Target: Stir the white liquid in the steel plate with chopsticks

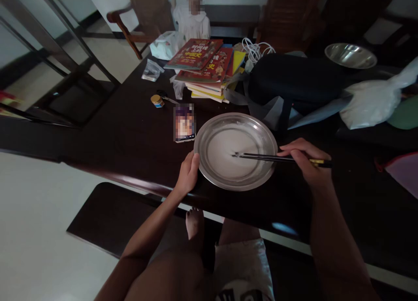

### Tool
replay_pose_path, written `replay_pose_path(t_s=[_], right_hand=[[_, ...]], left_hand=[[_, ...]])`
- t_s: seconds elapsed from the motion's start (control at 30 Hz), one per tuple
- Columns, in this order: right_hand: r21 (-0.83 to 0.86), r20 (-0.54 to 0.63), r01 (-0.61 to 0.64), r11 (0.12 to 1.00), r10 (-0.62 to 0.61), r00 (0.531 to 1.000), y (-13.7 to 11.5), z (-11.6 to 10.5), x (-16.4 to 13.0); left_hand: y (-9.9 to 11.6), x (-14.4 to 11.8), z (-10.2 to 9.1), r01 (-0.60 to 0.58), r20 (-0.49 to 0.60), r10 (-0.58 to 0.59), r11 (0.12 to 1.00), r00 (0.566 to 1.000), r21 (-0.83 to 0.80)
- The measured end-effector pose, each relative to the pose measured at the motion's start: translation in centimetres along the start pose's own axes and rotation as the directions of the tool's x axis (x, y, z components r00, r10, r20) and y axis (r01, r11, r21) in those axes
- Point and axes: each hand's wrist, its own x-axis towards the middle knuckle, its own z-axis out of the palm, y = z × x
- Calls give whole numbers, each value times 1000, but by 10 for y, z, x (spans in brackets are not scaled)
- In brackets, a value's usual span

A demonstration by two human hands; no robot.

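Observation:
A round metal basin (204, 170) stands on the dark table near its front edge. Inside it lies a pale, whitish liquid or batter (225, 146). My left hand (188, 172) grips the basin's left rim, thumb on top and the fingers hidden beneath. From the right, my right hand (308, 159) is closed around a pair of black chopsticks (267, 157) with gold bands near the thick ends. Their tips dip into the whitish contents near the middle. Just left of the basin rests a phone (185, 122) with its screen lit.
Stacked books (205, 64), a small gold-lidded jar (157, 101) and scissors (168, 97) lie beyond the basin. A black case (294, 79), a white plastic bag (370, 103) and another metal bowl (351, 55) occupy the right. Past the table stands a person (191, 22). A bench (107, 218) runs along the near side.

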Motion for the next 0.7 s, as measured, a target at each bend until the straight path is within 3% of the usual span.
replay_pose_path(t_s=[0.2, 0.33, 0.5, 0.7], right_hand=[[-8, 119, 33, 999, -32, 992, -3, 1, 1], [-8, 8, -30, 1000, 30, 1000, -3, 0, -1], [-11, 104, -9, 1000, 10, 995, -3, 1, 0], [6, -4, -38, 999, 38, 999, -2, 0, 0]], left_hand=[[2, -1, 0, 9, -3, -9, 1000, 1000, 2], [0, 0, 1, 9, -5, -9, 1000, 1000, -1], [-1, 0, 1, 9, -9, -9, 1000, 1000, -10], [1, 0, 1, 7, -10, -7, 1000, 1000, -8]])
